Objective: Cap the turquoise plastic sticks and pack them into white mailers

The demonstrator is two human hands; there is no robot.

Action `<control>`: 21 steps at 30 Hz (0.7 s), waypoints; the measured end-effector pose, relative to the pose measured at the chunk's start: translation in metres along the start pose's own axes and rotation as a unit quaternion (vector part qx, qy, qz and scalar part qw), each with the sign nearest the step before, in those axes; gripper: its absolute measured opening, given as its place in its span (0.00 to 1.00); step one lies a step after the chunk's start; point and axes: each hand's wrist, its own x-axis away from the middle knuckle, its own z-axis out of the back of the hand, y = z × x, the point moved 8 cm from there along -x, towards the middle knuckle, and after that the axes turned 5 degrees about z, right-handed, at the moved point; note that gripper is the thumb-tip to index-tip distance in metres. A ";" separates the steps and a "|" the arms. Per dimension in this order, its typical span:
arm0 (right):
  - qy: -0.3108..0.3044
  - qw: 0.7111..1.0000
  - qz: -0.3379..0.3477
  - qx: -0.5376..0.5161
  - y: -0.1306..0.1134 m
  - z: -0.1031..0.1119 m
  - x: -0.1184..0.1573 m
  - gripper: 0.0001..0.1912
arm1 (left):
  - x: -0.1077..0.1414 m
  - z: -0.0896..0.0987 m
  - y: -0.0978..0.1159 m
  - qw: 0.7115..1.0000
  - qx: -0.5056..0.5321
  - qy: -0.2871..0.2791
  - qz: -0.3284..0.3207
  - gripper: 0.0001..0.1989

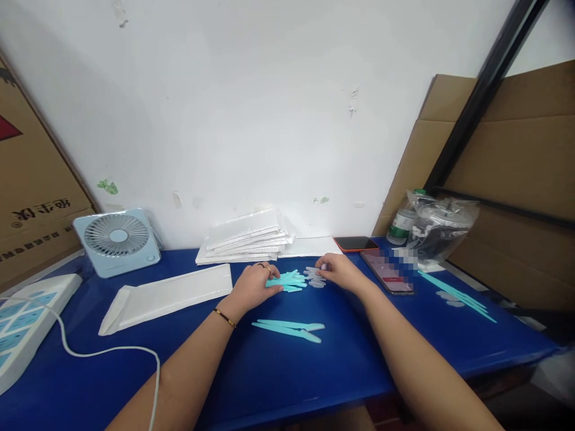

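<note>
My left hand [257,285] has its thumb and fingers closed around the handle ends of a bunch of turquoise eyebrow razors [291,280]. Small clear plastic blade covers [316,279] lie in a loose cluster at the other end of the bunch. Over that cluster, my right hand [342,273] pinches one clear cover [324,267] between thumb and fingertips. Nearer to me, two more turquoise razors [291,328] rest on the blue tabletop [269,383], spread in a narrow V. Several others [462,296] lie at the far right with a few clear covers [450,297] beside them.
Behind my hands are stacked white packets [245,236]; another packet [171,296] lies to the left. A small fan [117,242], power strip [27,323] and white cable [108,350] occupy the left. Two phones [357,243], [389,275], a bottle [401,226] and a plastic bag [442,230] are right.
</note>
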 end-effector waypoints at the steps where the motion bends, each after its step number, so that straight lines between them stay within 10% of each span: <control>1: 0.003 1.000 0.005 -0.004 -0.002 0.001 0.001 0.08 | 0.003 -0.002 0.009 0.999 0.012 -0.017 -0.026 0.14; 7: -0.067 0.992 0.029 -0.101 -0.016 -0.007 0.008 0.11 | 0.022 -0.032 0.045 0.980 0.022 -0.174 -0.089 0.09; 15: -0.195 0.970 0.100 -0.107 -0.044 -0.037 0.018 0.15 | 0.010 -0.024 0.033 0.994 -0.061 -0.084 -0.025 0.08; 21: -0.090 0.990 0.084 -0.071 -0.028 -0.021 0.007 0.12 | 0.001 -0.008 0.015 0.995 -0.100 -0.012 0.009 0.09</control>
